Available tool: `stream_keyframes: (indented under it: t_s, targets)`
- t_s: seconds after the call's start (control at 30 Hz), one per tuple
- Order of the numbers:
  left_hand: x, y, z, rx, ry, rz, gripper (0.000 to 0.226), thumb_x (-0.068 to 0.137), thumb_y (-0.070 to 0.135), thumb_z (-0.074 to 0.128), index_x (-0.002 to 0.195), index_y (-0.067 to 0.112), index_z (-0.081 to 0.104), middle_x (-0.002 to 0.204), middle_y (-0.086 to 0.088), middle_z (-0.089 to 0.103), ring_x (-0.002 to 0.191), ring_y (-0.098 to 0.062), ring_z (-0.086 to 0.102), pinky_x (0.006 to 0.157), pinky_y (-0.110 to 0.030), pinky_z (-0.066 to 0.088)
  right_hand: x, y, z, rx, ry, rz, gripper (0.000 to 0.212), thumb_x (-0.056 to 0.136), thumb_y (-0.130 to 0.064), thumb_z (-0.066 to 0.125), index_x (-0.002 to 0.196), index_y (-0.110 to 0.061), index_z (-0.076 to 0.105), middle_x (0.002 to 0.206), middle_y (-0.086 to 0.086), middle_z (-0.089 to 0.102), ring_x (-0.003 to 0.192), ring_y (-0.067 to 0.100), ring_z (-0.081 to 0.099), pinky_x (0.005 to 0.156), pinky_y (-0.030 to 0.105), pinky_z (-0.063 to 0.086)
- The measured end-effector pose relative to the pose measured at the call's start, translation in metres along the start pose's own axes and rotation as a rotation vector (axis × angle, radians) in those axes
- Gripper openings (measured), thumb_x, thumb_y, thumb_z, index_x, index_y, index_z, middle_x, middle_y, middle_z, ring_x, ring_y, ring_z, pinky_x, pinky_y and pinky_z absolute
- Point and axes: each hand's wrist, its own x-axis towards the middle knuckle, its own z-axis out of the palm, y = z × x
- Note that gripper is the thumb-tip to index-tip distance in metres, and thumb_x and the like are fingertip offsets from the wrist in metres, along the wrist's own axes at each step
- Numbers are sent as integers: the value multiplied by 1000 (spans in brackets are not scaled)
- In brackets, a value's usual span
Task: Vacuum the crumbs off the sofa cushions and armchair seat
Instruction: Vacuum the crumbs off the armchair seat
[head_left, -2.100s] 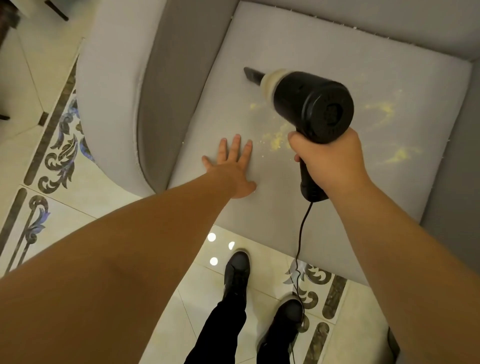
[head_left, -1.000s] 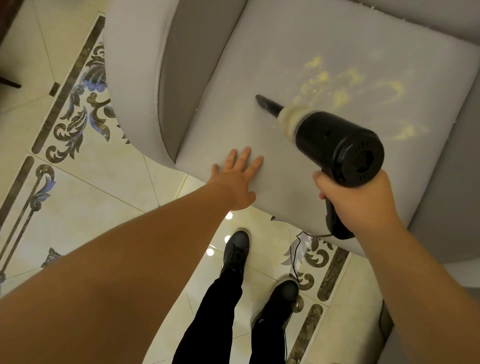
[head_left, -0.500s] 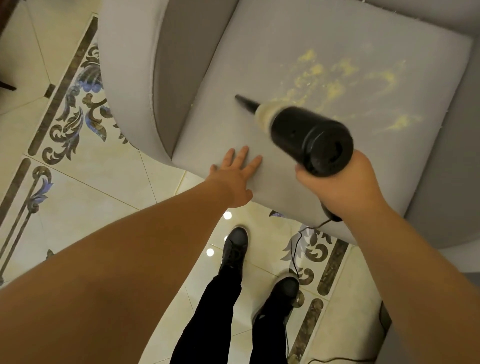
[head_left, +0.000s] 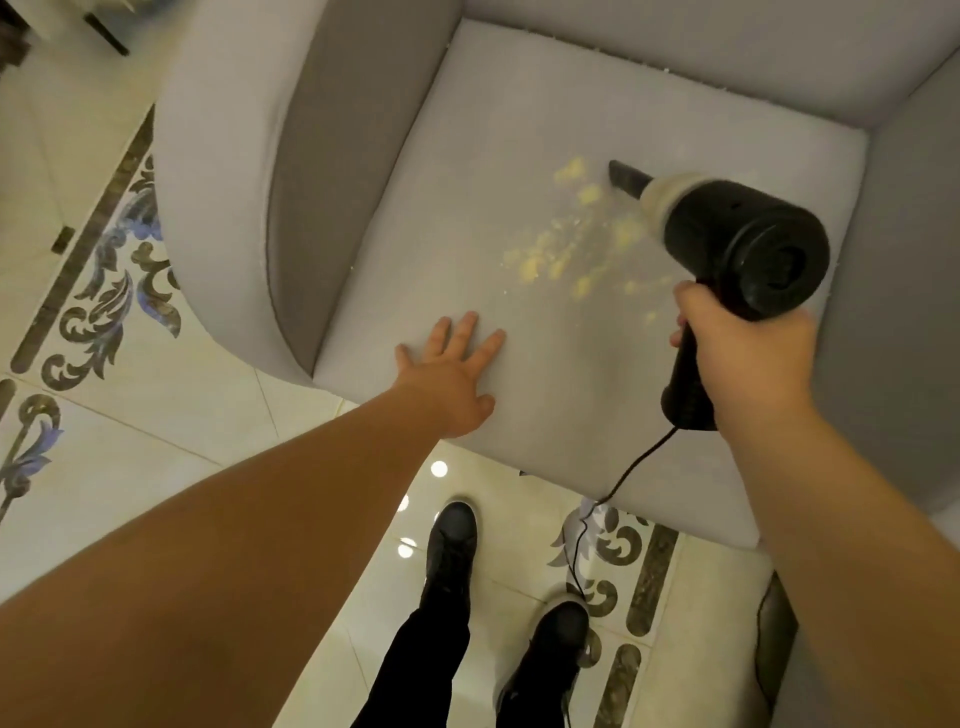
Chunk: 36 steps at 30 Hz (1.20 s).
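The right hand clenches the vacuum's handle, nozzle angled down at the crumbs mid-seat; the left hand, fingers straight and spread, presses near the front edge, probably to brace.

The armchair seat was pale grey, its inner arm panel a darker grey. The crumbs were yellow. The vacuum was black with a cream collar. The floor was glossy cream tile — brown and blue scrollwork bordering it. The shoes and trousers were black.
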Motion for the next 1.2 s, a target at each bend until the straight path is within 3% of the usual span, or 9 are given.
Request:
stream_keyframes:
  t_s: [0.2, 0.33, 0.47, 0.57, 0.8, 0.93, 1.0, 1.1, 1.2]
  targets:
    - [27, 10, -8, 17, 9, -29, 84, 102, 57, 38, 156, 48, -26, 165, 5, -37, 155, -29, -28, 119, -73, 2, 10, 4, 10, -92, -122, 2, 7, 86, -21, 77, 84, -25, 71, 73, 1, 74, 81, 22, 75, 75, 33, 59]
    - [27, 10, -4, 8, 20, -25, 85, 102, 57, 37, 155, 47, -28, 165, 5, -39, 154, -30, -30, 119, -73, 3, 4, 0, 1, -163, -103, -73, 14, 86, -20, 78, 77, -25, 69, 73, 7, 74, 68, 13, 69, 63, 25, 52]
    - [29, 9, -7, 7, 1, -32, 85, 101, 60, 37, 155, 48, -28, 164, 5, -39, 154, -29, -30, 119, -73, 3, 11, -10, 3, -43, -8, -38, 13, 86, -20, 76, 78, -25, 68, 75, 7, 74, 74, 18, 69, 68, 28, 56]
    - [29, 9, -6, 14, 0, -30, 86, 101, 61, 37, 154, 48, -29, 164, 5, -39, 154, -29, -30, 120, -72, 3, 11, -8, 11, -13, -56, 27, 9, 86, -20, 76, 81, -23, 70, 72, 1, 72, 75, 18, 71, 71, 31, 56]
    - [31, 8, 2, -6, 46, -16, 82, 104, 65, 32, 153, 47, -32, 165, 4, -38, 153, -31, -32, 121, -71, 1, -22, 23, 24, -139, -206, -43, 18, 84, -16, 82, 85, -27, 68, 75, 3, 73, 72, 15, 68, 54, 7, 50]
    - [30, 10, -3, 18, 38, -28, 76, 105, 60, 27, 156, 46, -28, 166, 5, -36, 155, -29, -28, 121, -71, 4, -20, 21, 10, -81, -37, -56, 22, 83, -21, 84, 83, -32, 65, 80, -3, 73, 76, 10, 71, 60, 9, 50]
    - [30, 9, -3, 30, 40, -35, 75, 104, 60, 26, 156, 47, -27, 166, 5, -35, 155, -29, -27, 120, -71, 5, -11, 17, -2, -11, 57, -32, 22, 85, -20, 82, 83, -32, 64, 80, -1, 74, 80, 19, 74, 68, 20, 55]
    - [30, 10, 0, 42, 47, -37, 76, 104, 61, 26, 155, 46, -29, 166, 5, -36, 155, -29, -27, 120, -71, 5, -9, 20, -12, 4, 9, 47, 19, 87, -18, 80, 85, -31, 66, 74, -1, 73, 78, 21, 74, 76, 34, 59]
    - [31, 10, 3, 44, 62, -32, 77, 104, 62, 25, 154, 46, -31, 166, 4, -36, 155, -30, -28, 121, -71, 3, -17, 29, -12, -108, -124, 43, 17, 85, -19, 81, 89, -29, 67, 78, 3, 75, 76, 18, 73, 58, 15, 52]
